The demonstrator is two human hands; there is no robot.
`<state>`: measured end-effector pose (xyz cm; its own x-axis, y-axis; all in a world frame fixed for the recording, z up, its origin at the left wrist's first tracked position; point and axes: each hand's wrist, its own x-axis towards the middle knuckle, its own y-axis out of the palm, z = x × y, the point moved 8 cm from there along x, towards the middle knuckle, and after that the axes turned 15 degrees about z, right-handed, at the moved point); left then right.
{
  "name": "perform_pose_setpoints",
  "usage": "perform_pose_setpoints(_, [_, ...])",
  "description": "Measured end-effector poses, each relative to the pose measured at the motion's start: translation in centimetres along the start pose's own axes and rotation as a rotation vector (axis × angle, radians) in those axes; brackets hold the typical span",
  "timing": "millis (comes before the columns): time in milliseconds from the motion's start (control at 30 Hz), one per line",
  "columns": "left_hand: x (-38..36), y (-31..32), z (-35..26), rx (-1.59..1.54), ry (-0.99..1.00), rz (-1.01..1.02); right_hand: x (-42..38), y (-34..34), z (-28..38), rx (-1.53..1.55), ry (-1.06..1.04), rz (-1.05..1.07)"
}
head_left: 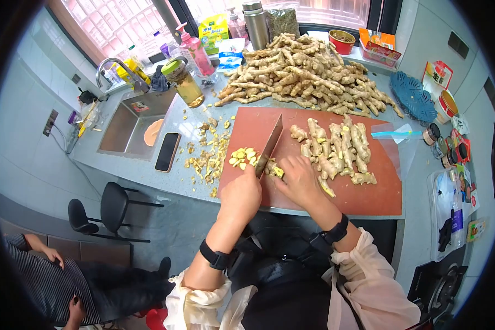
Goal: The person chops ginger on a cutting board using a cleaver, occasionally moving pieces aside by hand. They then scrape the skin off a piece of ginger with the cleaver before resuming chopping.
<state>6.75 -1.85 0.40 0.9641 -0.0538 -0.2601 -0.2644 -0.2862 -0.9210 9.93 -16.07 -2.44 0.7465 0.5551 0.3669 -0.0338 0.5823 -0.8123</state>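
Observation:
My left hand (pixel 241 193) is closed round the handle of a cleaver (pixel 270 144), whose blade stands upright over the reddish-brown cutting board (pixel 313 204). Just right of the blade, my right hand (pixel 298 179) has its fingers curled on a piece of ginger (pixel 275 169) with a yellow cut face. Left of the cleaver lies a small heap of pale yellow ginger slices (pixel 242 157). Several whole ginger roots (pixel 338 148) sit in rows on the right half of the board. The handle is mostly hidden in my fist.
Behind the board rises a big pile of ginger (pixel 305 77). Trimmings (pixel 206 159) and a phone (pixel 168 152) lie to the left, near the sink (pixel 127 129). A tea bottle (pixel 187 85) stands behind them. A blue plate (pixel 412 96) and jars (pixel 432 133) are right. Another person (pixel 55 280) sits lower left.

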Motion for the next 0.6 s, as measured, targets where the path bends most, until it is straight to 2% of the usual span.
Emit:
perform_pose_setpoints(167, [2.3,1.6,-1.4,0.035,0.004,-0.007,0.0,0.1,-0.1,-0.014,0.001,-0.003])
perform_pose_setpoints(267, [2.5,0.4,-2.3,0.008,0.014,-0.018,-0.2,0.1,0.0,-0.026,-0.001,-0.005])
perform_pose_setpoints(467, [1.2,-0.3,2.4,-0.14,0.015,-0.054,-0.2,0.3,-0.5,-0.018,0.002,-0.002])
perform_pose_setpoints(600, [-0.1,-2.0,3.0,-0.271,0.048,-0.108,-0.2,0.4,-0.6,-0.015,0.009,0.019])
